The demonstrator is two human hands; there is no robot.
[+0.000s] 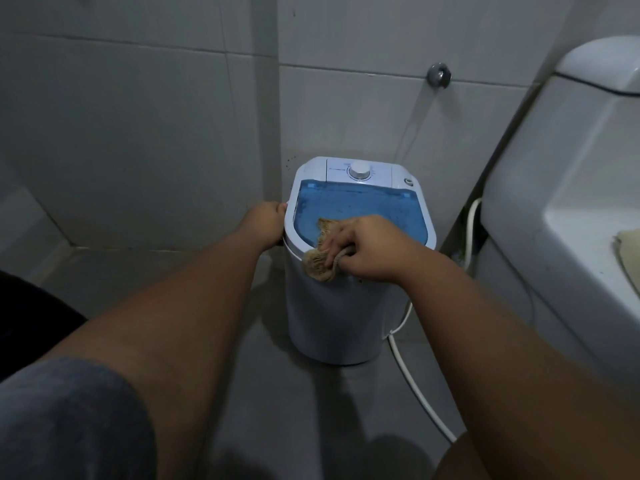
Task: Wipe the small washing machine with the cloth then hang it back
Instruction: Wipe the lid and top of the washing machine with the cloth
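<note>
Left hand grips the left rim of the small washing machine, fingers curled closed. Right hand clutches the tan cloth, pressing it against the front edge of the blue lid.

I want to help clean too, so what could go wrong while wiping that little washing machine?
The right hand presses the cloth on the near rim of the washing machine. A hard push might tip the machine, though the left hand steadies its side. The white hose trails across the floor near the person's legs, so a foot could snag it. The cloth could also bump the dial at the back and turn it.
</note>
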